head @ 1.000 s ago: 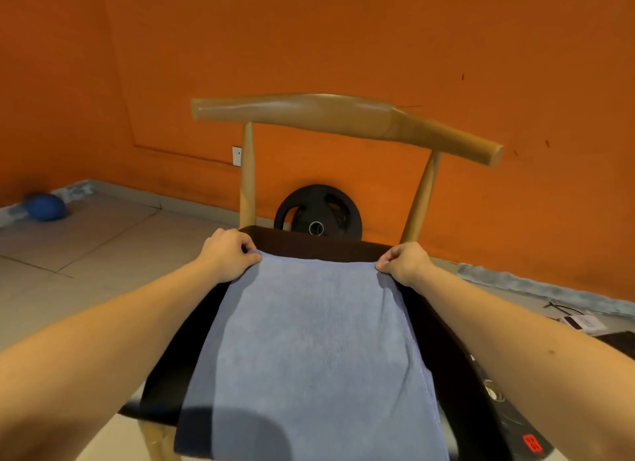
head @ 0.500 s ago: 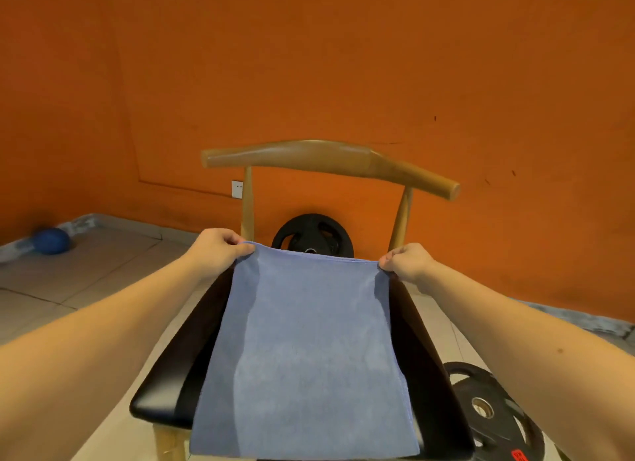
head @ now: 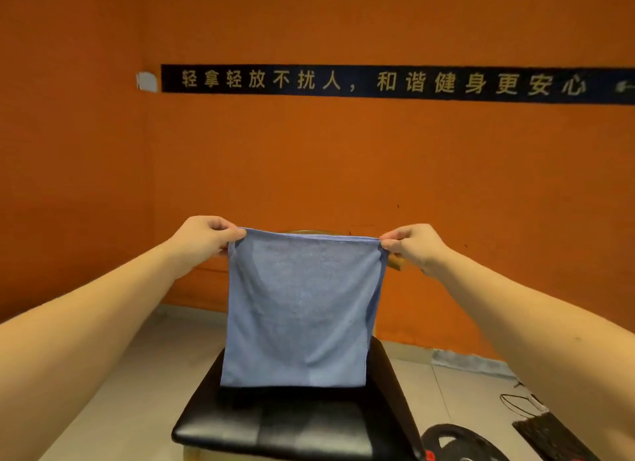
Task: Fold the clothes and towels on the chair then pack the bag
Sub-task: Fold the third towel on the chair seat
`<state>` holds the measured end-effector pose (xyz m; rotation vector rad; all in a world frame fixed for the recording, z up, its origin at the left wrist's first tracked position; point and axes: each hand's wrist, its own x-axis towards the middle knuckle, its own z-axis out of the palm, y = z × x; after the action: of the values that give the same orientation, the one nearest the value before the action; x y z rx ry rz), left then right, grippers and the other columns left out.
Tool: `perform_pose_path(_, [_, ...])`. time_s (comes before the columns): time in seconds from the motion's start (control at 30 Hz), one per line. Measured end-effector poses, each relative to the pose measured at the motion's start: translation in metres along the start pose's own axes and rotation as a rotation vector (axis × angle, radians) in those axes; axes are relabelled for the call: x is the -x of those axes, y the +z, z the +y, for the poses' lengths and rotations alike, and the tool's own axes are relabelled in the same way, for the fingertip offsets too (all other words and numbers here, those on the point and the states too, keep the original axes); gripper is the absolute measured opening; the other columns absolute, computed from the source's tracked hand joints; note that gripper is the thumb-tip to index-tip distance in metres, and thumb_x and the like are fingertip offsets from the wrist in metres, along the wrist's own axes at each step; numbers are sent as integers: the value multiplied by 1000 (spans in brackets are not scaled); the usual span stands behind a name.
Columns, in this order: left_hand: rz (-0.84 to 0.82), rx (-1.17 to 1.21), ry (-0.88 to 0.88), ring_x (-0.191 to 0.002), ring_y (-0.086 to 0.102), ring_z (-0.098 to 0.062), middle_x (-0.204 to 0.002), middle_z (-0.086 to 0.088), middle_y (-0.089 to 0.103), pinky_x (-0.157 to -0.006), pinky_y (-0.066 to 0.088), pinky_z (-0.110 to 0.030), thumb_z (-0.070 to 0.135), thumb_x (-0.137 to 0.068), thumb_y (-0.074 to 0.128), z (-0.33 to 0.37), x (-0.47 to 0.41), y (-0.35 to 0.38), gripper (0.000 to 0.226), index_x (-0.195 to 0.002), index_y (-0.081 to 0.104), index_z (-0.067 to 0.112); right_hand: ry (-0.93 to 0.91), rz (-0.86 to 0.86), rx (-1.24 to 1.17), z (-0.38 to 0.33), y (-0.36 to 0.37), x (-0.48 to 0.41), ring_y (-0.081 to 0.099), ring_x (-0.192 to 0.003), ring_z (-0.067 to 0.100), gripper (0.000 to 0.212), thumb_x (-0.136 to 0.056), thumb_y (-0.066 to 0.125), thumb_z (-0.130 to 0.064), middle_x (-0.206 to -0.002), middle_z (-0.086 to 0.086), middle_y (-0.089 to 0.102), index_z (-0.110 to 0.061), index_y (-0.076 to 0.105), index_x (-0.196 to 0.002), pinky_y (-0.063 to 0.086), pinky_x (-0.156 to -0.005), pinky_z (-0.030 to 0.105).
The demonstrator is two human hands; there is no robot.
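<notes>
A blue towel (head: 302,309) hangs in the air in front of me, doubled over, its lower edge just above the chair seat. My left hand (head: 206,235) pinches its top left corner and my right hand (head: 410,244) pinches its top right corner, stretching the top edge taut. Below stands the chair with a black padded seat (head: 292,426). The towel hides most of the wooden backrest; a bit of it (head: 395,263) shows by my right hand. No bag shows in this view.
An orange wall with a dark banner of lettering (head: 378,82) stands close behind the chair. A black weight plate (head: 457,443) lies on the tiled floor at the lower right, next to a black mat (head: 549,433) and a thin cable (head: 519,404).
Both hands have lifted the towel off the chair seat to chest height, so it now hangs vertically. My view has tilted upward, bringing the banner into sight.
</notes>
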<state>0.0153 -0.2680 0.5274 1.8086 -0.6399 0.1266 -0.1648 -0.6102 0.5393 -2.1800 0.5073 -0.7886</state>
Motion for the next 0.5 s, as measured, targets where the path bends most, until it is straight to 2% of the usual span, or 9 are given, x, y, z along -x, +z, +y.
perform_pose_path(0.07, [34,-16,40,-90,70,-24,-93,-9,76,-70,58,-31,20,-92,76,17,6,-8,14,-94,75,6,-45,33,14,-15,-11,5,66,-102,23,9,-94,73,-15,-102,5,73,-17,77,-86,55,-90,40])
perform_pose_path(0.17, [65,-57,70,-92,71,-26,-92,-10,75,-75,61,-35,18,-91,77,33,12,-17,11,-93,74,7,-118,67,29,-28,-22,13,67,-101,23,3,-93,74,-13,-101,6,72,-13,76,-93,54,-84,35])
perform_pose_path(0.23, [71,-71,73,-92,72,-29,-91,-10,75,-79,63,-41,18,-90,78,39,13,-22,10,-93,74,9,-168,97,18,-32,-27,15,66,-100,23,10,-92,75,-13,-104,7,71,-10,75,-103,51,-81,33])
perform_pose_path(0.3, [71,-72,77,-93,72,-30,-95,-11,74,-75,63,-39,16,-90,77,40,14,-26,14,-100,71,9,-191,91,40,-33,-30,17,65,-101,23,18,-94,73,-13,-107,7,70,-8,74,-111,49,-83,32])
perform_pose_path(0.4, [20,-104,78,-93,69,-20,-103,-4,70,-66,58,-25,17,-94,73,38,15,-27,20,-112,66,16,-157,48,80,-30,-30,16,65,-103,24,10,-99,66,-14,-104,5,71,-12,76,-99,53,-90,40])
perform_pose_path(0.5, [-33,-195,47,-89,68,-18,-99,-4,71,-61,57,-21,17,-95,70,32,13,-21,8,-102,72,17,-104,14,97,-26,-24,15,64,-98,24,14,-100,64,-12,-99,5,70,-13,74,-90,55,-86,40])
